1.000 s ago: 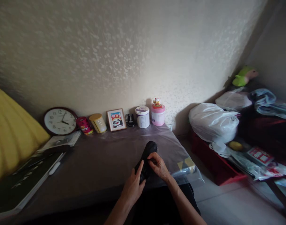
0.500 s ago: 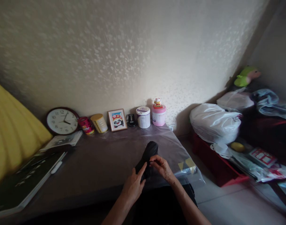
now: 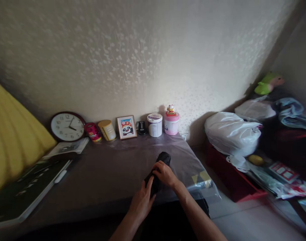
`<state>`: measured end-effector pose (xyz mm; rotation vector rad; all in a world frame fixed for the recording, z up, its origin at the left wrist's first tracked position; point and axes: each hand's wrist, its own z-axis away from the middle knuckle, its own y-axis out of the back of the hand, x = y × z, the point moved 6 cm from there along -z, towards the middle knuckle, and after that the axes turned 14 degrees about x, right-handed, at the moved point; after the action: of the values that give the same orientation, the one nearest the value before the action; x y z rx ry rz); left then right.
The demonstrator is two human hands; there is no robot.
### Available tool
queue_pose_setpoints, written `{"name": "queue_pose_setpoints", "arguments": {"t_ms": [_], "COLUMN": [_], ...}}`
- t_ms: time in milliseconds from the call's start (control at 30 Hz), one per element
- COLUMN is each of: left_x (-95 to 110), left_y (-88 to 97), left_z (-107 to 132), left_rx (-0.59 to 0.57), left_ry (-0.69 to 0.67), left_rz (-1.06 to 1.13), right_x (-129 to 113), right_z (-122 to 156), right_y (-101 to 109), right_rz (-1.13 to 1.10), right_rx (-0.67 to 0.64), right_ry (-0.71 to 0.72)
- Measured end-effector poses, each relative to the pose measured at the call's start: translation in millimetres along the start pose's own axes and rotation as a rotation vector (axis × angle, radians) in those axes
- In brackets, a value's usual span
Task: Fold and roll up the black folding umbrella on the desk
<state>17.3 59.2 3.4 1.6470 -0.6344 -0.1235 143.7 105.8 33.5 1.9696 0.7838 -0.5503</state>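
A black, bundled, elongated cloth thing, which looks like a folded umbrella [image 3: 165, 158], lies slanted near the table's front edge, its rounded far end pointing away from me. My left hand [image 3: 142, 197] grips its near part, with the thumb on the right side and the fingers along the left. Over its middle, my right hand [image 3: 165, 173] has its fingers bent and pressed onto the black cloth. Whatever small part is under those fingertips is hidden.
Along the wall stand a round clock [image 3: 68, 126], a pink can [image 3: 92, 132], a yellow-lidded can [image 3: 107, 130], a panda picture frame [image 3: 127, 127] and two tubs. A dark green board [image 3: 29, 187] lies left. Right of the table, a white bag [image 3: 233, 132] sits on a red box [image 3: 233, 177].
My right hand has moved left, from the umbrella's right side to over its middle. The left hand keeps its hold on the near part. The view has shifted slightly.
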Motion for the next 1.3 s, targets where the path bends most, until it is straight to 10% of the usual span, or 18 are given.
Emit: {"name": "queue_pose_setpoints", "arguments": {"t_ms": [233,433,733,900,1300], "left_x": [-13,-22,-20,-11,-15], "left_y": [1.8,8.1,9.3,8.8,-6.7], "left_z": [5,26,30,24,19], "left_rx": [0.028,0.021,0.199,0.211,0.199], "left_ry": [0.030,0.077,-0.010,-0.039,-0.020], "left_rz": [0.091,0.222,0.179,0.173,0.169], "right_x": [-1,38,-13,-20,46], "right_z": [-7,-7,-11,-9,23], "right_y": [-7,15,2,-11,46], "right_rz": [0.028,-0.388,-0.105,0.006,-0.529], "right_rx": [0.034,0.226,-0.018,-0.075,0.184], "right_ry": [-0.080,-0.497,0.051,0.124,-0.443]}}
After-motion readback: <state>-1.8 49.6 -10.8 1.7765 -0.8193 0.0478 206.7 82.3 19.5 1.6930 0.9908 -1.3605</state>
